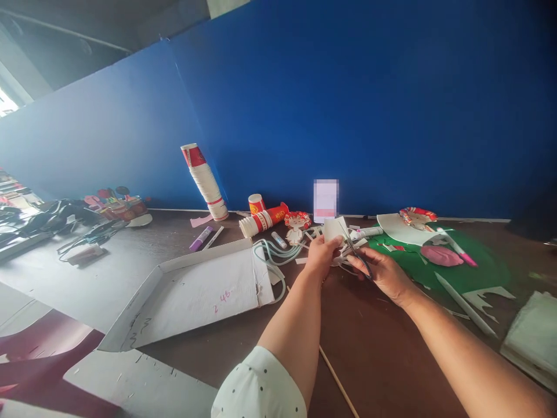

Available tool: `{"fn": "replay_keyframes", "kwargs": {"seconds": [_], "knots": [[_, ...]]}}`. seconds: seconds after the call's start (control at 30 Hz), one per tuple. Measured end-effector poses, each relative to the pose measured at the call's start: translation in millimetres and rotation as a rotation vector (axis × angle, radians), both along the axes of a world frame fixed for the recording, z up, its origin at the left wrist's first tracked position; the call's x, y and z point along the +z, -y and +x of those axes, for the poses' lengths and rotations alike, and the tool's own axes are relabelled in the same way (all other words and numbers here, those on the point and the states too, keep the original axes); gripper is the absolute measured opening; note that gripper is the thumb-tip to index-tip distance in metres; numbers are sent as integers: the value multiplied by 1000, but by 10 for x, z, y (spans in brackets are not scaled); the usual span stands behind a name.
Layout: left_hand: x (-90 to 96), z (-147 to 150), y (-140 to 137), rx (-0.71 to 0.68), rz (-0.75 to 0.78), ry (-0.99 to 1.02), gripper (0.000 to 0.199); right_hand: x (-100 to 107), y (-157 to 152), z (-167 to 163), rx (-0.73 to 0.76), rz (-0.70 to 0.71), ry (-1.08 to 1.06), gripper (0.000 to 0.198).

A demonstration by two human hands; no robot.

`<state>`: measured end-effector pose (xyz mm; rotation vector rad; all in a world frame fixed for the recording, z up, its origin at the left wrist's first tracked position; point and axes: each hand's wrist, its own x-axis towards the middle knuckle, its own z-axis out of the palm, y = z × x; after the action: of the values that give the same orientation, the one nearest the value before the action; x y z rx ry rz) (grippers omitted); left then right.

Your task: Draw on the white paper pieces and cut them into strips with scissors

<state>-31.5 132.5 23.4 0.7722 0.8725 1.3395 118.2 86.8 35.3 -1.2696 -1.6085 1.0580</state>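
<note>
1. Paper piece (pixel 334 227), white, is pinched between the fingers of the left hand (pixel 321 256), over the surface (pixel 374 348).
2. Fingers of the right hand (pixel 385 274) grip scissors (pixel 364 264), blades at the paper's right edge.
3. Leftward: a shallow white box (pixel 187 293), then a tall cup stack (pixel 206 183).
4. Rightward: a pink-tipped marker (pixel 458 248) near a green sheet (pixel 487 255).

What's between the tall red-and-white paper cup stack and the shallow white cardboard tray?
Head view: a purple marker and a slim white stick, with a pink paper scrap beside the cup stack.
</note>
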Motion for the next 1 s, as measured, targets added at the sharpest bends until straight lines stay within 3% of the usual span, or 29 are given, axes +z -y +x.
{"fn": "replay_keyframes", "kwargs": {"seconds": [0.47,1.0], "knots": [[27,-8,50,11,-32,-16,27,16,41,-13,-16,-8,6,47],[35,-19,35,4,-60,21,12,-3,38,18,5,-40,16,39]]}}
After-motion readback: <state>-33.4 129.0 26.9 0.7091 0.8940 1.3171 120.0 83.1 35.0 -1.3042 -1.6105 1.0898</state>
